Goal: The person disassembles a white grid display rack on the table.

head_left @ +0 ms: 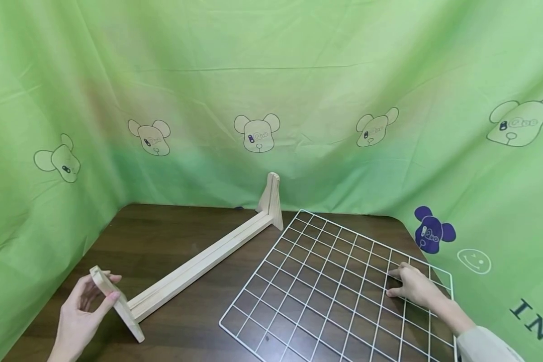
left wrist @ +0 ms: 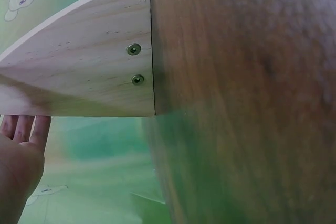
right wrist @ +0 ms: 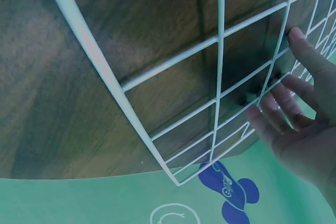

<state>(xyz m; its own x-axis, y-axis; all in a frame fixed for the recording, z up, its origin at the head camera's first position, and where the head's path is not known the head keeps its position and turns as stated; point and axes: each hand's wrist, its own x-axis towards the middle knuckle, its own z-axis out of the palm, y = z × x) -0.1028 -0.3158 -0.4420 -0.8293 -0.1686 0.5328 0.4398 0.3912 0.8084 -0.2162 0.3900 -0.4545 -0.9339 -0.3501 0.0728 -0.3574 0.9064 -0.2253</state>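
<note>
A pale wooden stand [head_left: 203,264] lies diagonally on the table, its grooved bar joining two upright end pieces. My left hand [head_left: 79,309] holds the near end piece [head_left: 119,306], thumb on one face and fingers at the far side. In the left wrist view, fingertips touch the edge of that end panel [left wrist: 94,56], which bears two bolts [left wrist: 134,49]. A white wire grid panel [head_left: 317,289] lies to the right. Over its right part is my right hand [head_left: 414,286], thumb and fingers apart, fingertips at the wires. Whether they touch the table beneath cannot be told.
The dark brown wooden table [head_left: 172,236] carries both pieces. Green curtain fabric [head_left: 258,90] with printed bear heads surrounds it at the back and sides. The stand's far end piece [head_left: 271,201] stands close to the back edge, near the grid's far corner.
</note>
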